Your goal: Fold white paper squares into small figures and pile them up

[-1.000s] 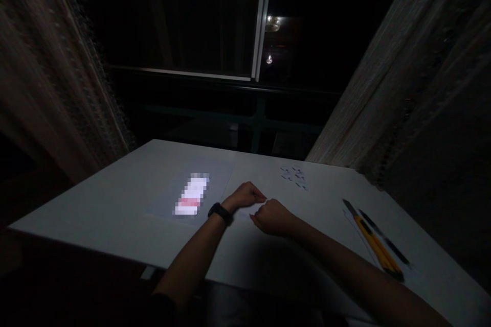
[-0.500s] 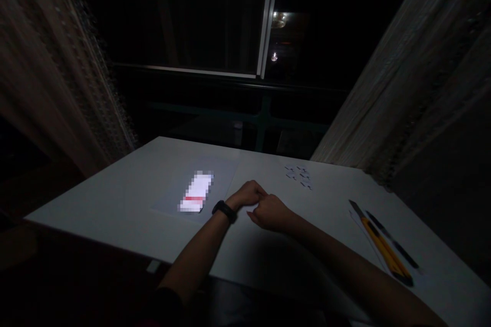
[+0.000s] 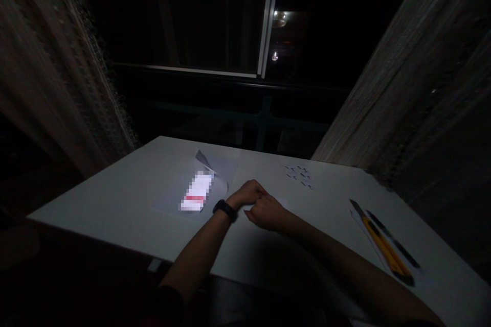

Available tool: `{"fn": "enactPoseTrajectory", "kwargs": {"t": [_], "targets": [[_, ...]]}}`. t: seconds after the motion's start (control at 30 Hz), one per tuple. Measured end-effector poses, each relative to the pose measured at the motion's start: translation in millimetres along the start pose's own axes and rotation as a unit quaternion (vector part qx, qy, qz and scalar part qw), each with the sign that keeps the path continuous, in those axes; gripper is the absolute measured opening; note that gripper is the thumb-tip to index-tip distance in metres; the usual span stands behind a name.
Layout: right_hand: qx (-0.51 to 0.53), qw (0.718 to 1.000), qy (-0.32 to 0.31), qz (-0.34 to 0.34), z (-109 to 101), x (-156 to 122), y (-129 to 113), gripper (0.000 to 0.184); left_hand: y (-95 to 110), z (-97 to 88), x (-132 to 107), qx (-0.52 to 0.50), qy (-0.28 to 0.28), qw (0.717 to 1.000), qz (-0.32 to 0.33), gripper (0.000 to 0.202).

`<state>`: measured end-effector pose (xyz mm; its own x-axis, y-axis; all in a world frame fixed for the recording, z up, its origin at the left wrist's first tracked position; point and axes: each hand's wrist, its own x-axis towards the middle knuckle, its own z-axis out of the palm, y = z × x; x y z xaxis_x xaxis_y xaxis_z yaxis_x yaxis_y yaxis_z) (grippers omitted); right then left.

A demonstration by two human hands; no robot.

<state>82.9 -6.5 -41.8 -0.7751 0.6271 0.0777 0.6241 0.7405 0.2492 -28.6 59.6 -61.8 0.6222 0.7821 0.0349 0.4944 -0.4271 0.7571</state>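
Observation:
My left hand [image 3: 249,192], with a dark band on its wrist, is closed over the middle of the white table [image 3: 115,199]. Pressed against it on the right is my right hand [image 3: 266,212], its fingers curled. What they hold, if anything, is too dark to make out. To the left lies a lit phone [image 3: 196,191], its screen blurred into blocks, on a pale sheet of paper [image 3: 164,203]. Just behind the phone, a curled piece of paper [image 3: 205,161] rises from the sheet.
Several small paper pieces with dark marks [image 3: 299,176] lie at the back right. A yellow utility knife [image 3: 379,245] and a dark pen [image 3: 393,239] rest near the right edge. Curtains [image 3: 368,71] hang on both sides of a dark window [image 3: 184,25].
A curled paper edge now stands up behind the phone, where the sheet looked flat before. My hands stay together, with the right one shifted very slightly left.

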Motion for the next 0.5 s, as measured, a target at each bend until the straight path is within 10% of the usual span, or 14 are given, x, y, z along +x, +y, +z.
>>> {"fn": "enactPoseTrajectory", "kwargs": {"t": [0.5], "targets": [[0.021,0.999,-0.01,0.034,-9.2,-4.6,-6.4,0.039,1.4,-0.2,0.6,-0.013,-0.007,1.0,0.0,0.036]]}}
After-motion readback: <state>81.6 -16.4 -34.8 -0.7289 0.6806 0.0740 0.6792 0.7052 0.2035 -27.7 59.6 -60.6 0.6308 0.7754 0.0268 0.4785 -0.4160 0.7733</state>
